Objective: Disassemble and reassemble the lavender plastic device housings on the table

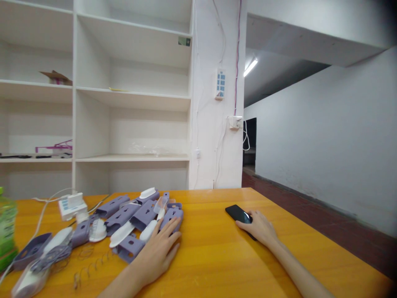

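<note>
My left hand (158,252) lies flat on the orange table (217,256), fingers spread, its fingertips touching a heap of purple plastic parts (136,215) and white oval pieces (121,234). It holds nothing. My right hand (259,227) rests palm down on the near end of a black phone (238,213) that lies flat on the table. Only the far half of the phone shows.
A white power strip (72,205) with cables sits at the table's back left. Thin metal springs (89,265) lie near the front left, and a green bottle (6,236) stands at the left edge. White shelves (133,157) stand behind; the table's right edge drops to a red floor (341,231).
</note>
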`<action>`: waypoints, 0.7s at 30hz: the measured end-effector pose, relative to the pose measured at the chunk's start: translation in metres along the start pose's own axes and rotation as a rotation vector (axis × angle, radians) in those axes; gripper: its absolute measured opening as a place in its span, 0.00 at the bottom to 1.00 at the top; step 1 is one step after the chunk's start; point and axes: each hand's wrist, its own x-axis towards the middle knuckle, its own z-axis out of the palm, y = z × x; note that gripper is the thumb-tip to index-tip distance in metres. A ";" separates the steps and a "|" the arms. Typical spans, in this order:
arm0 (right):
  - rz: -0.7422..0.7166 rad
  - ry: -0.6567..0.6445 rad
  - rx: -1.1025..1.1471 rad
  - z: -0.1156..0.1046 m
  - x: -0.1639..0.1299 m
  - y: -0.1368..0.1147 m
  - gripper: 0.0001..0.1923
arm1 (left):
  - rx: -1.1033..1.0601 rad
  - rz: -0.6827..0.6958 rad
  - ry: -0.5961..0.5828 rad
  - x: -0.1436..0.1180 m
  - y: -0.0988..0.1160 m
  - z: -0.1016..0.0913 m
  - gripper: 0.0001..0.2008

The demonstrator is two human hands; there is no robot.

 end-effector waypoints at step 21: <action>-0.235 0.133 -0.028 -0.009 -0.010 -0.021 0.28 | 0.016 0.004 0.011 -0.001 -0.003 0.004 0.13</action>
